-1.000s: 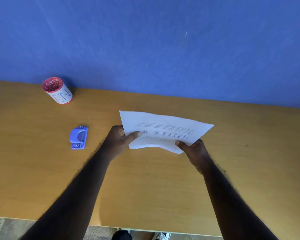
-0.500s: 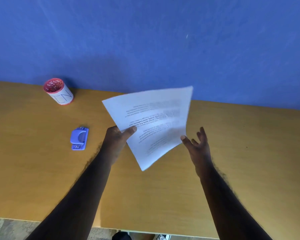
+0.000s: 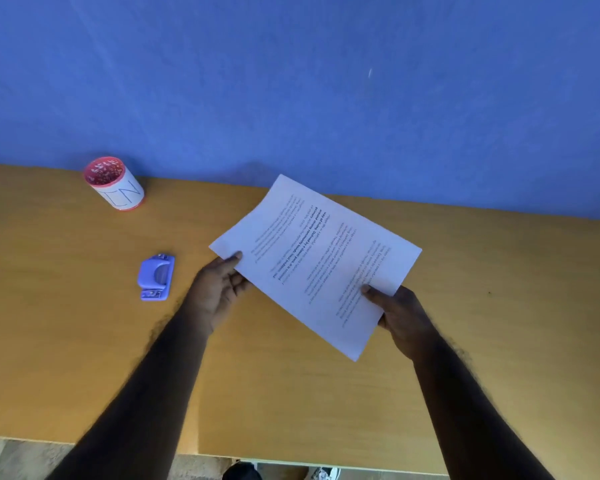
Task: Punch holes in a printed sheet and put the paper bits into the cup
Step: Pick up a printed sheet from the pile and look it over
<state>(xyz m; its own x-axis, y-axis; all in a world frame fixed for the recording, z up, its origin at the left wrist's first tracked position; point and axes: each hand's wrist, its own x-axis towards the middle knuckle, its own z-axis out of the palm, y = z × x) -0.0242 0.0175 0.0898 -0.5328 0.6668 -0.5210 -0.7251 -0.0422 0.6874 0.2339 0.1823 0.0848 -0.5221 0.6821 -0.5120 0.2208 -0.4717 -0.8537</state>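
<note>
I hold a white printed sheet (image 3: 317, 261) above the wooden table (image 3: 291, 393), turned diagonally with its text running sideways. My left hand (image 3: 219, 292) pinches its left corner, thumb on top. My right hand (image 3: 400, 318) grips its lower right edge, thumb on the print. A small purple hole punch (image 3: 156, 277) lies flat on the table to the left of my left hand, apart from it. At the back left, near the wall, stands a red-rimmed cup (image 3: 114, 183) with a white label; paper bits show inside it.
A blue wall (image 3: 291, 81) rises right behind the table's far edge. The table's near edge (image 3: 291, 459) runs across the bottom, with floor and a shoe below it.
The sheet was held level in both hands, then swung up in the left hand alone while the right hand let go. Now the right hand grips it again and the sheet lies turned diagonally.
</note>
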